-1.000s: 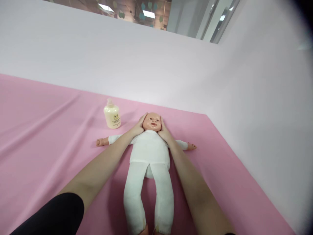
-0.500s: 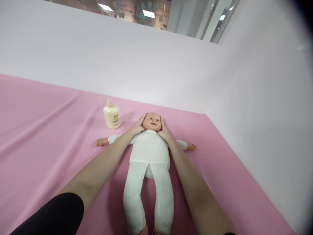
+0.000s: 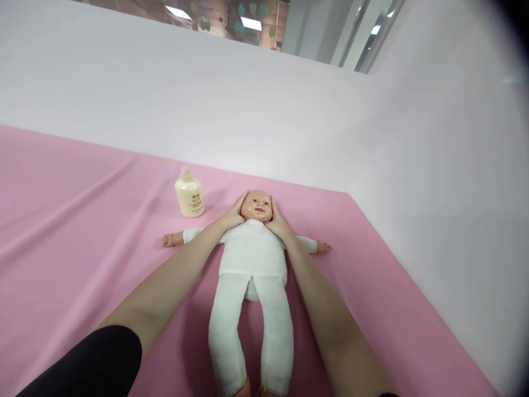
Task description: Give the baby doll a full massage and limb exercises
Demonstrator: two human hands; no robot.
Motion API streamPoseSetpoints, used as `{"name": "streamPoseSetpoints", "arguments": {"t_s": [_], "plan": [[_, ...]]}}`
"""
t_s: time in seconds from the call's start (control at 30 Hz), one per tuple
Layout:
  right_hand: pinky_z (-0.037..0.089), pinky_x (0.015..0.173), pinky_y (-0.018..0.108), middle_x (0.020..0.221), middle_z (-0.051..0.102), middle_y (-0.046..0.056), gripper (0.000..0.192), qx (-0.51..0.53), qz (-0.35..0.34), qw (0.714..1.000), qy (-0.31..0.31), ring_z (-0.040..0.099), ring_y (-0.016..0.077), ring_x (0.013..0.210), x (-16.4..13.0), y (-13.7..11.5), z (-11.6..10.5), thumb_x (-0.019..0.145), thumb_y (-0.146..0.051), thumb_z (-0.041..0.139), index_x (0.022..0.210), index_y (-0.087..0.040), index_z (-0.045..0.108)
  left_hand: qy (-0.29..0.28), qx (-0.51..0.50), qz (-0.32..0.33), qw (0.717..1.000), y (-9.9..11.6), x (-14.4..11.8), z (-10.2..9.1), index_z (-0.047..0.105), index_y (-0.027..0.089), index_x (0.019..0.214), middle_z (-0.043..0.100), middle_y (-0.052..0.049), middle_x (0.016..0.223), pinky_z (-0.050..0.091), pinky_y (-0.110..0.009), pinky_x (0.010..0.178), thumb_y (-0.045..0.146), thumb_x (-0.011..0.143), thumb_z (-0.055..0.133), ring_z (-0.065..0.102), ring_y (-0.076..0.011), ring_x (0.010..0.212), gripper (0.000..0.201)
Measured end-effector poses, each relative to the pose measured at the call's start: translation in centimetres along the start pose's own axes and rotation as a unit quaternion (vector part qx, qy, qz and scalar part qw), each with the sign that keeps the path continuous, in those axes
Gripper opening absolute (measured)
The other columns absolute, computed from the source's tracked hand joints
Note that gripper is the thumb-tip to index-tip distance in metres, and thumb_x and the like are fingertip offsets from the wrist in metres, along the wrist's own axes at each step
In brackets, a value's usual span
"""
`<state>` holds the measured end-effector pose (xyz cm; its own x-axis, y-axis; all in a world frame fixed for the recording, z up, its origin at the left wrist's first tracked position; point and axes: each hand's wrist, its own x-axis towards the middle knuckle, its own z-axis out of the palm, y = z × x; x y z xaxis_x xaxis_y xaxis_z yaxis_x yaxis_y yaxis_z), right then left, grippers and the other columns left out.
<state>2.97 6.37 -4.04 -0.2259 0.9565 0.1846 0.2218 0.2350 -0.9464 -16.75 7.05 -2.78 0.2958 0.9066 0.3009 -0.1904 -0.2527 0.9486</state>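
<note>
A baby doll (image 3: 253, 251) with a cloth body lies on its back, its arms spread out to both sides and its legs towards me. My left hand (image 3: 235, 215) cups the left side of the doll's head, thumb near the jaw. On the opposite side, my right hand (image 3: 278, 221) rests against the cheek, with its thumb under the chin. Together the two palms hold the head between them. The fingertips behind the head are partly hidden. Both of my forearms pass over or beside the doll's arms.
A pale yellow pump bottle (image 3: 190, 197) stands upright beyond the doll's arm on the left. Underneath is a pink sheet (image 3: 103, 220) with several creases on the left. White walls (image 3: 231, 110) border the surface at the back and right.
</note>
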Motion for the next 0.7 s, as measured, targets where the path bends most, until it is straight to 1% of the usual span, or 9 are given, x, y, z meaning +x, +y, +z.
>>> {"name": "streamPoseSetpoints", "arguments": {"t_s": [0.1, 0.23, 0.37, 0.47, 0.57, 0.7], "plan": [[0.036, 0.109, 0.041, 0.150, 0.034, 0.005, 0.116, 0.008, -0.003, 1.000, -0.001, 0.047, 0.0229, 0.129, 0.0, 0.2, 0.1, 0.063, -0.022, 0.076, 0.149, -0.033, -0.001, -0.010, 0.001, -0.024, 1.000, 0.2, -0.1, 0.1, 0.029, 0.029, 0.146, 0.024, -0.005, 0.154, 0.023, -0.047, 0.116, 0.002, 0.054, 0.068, 0.027, -0.0323, 0.139, 0.103], [0.033, 0.110, 0.044, 0.149, 0.038, 0.004, 0.115, 0.001, 0.014, 1.000, 0.007, 0.047, 0.0230, 0.129, 0.1, 0.6, 0.1, 0.064, -0.019, 0.074, 0.149, -0.034, -0.001, 0.017, 0.003, 0.001, 1.000, 0.1, -0.2, 0.5, 0.033, 0.027, 0.144, 0.025, -0.004, 0.154, 0.016, -0.044, 0.118, 0.004, 0.057, 0.066, 0.023, -0.0292, 0.141, 0.096], [0.027, 0.113, 0.043, 0.152, 0.032, 0.000, 0.107, -0.005, 0.011, 1.000, 0.008, 0.040, 0.0214, 0.134, 0.3, 0.9, 0.0, 0.067, -0.018, 0.068, 0.148, -0.035, 0.000, 0.033, 0.012, 0.019, 0.999, -0.4, -0.1, 0.8, 0.032, 0.023, 0.144, 0.025, -0.006, 0.153, 0.018, -0.039, 0.118, 0.010, 0.065, 0.063, 0.025, -0.0269, 0.141, 0.086], [0.025, 0.114, 0.041, 0.152, 0.031, -0.002, 0.103, -0.013, 0.006, 1.000, 0.009, 0.037, 0.0201, 0.136, 0.3, 0.9, 0.0, 0.070, -0.017, 0.064, 0.148, -0.037, 0.001, 0.034, 0.003, 0.017, 0.999, -0.7, 0.1, 0.8, 0.032, 0.024, 0.145, 0.025, -0.006, 0.153, 0.021, -0.040, 0.117, 0.013, 0.068, 0.062, 0.026, -0.0280, 0.140, 0.083], [0.026, 0.114, 0.042, 0.152, 0.031, -0.002, 0.106, -0.026, 0.016, 1.000, 0.008, 0.037, 0.0213, 0.136, 0.3, 0.7, -0.1, 0.067, -0.016, 0.065, 0.148, -0.036, -0.001, 0.027, 0.012, 0.017, 0.999, -1.0, 0.3, 0.6, 0.030, 0.023, 0.146, 0.025, -0.006, 0.154, 0.021, -0.041, 0.117, 0.011, 0.065, 0.063, 0.026, -0.0302, 0.140, 0.088], [0.030, 0.111, 0.046, 0.152, 0.032, 0.002, 0.112, -0.021, 0.027, 0.999, 0.006, 0.044, 0.0246, 0.131, 0.0, 0.3, -0.1, 0.064, -0.015, 0.069, 0.149, -0.034, -0.002, 0.008, 0.049, 0.017, 0.999, -1.0, 0.3, 0.0, 0.026, 0.024, 0.147, 0.021, -0.006, 0.155, 0.019, -0.045, 0.117, 0.004, 0.057, 0.058, 0.022, -0.0314, 0.141, 0.097]]}}
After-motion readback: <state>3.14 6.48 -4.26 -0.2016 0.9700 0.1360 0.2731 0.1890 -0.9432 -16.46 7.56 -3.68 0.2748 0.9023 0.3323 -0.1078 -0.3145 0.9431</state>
